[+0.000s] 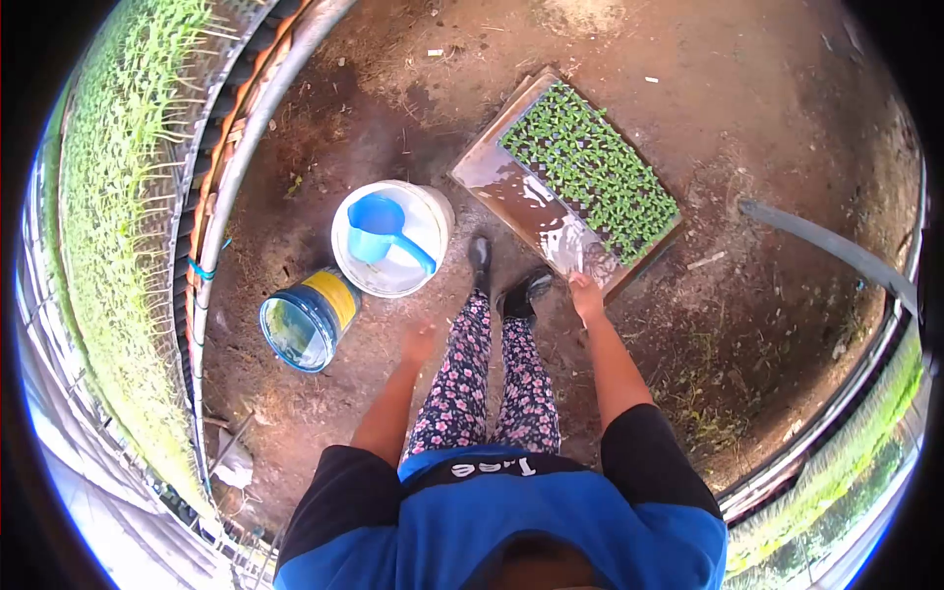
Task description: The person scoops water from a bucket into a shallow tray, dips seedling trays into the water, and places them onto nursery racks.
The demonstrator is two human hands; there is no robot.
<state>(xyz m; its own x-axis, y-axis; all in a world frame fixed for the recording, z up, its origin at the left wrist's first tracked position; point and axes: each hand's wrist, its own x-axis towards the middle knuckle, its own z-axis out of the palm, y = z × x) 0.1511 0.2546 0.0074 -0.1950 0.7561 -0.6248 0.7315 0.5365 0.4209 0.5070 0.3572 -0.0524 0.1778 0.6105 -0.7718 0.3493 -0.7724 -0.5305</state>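
My right hand is at the near edge of a shallow water-filled tray, its fingers drawn together. Whatever they may hold is too small to make out. Pale glints cover the water just beyond the fingertips. A seedling tray full of small green plants lies in the right part of the water tray. My left hand hangs by my leg, slightly blurred, fingers loosely extended and holding nothing visible. Nearest to it are a blue bucket with a yellow label and a white bucket, across which a blue dipper rests.
Bare brown soil surrounds my boots. A grey hose or pipe reaches in from the right. Raised beds of green seedlings line the left, behind a metal rail; more greenery grows at lower right.
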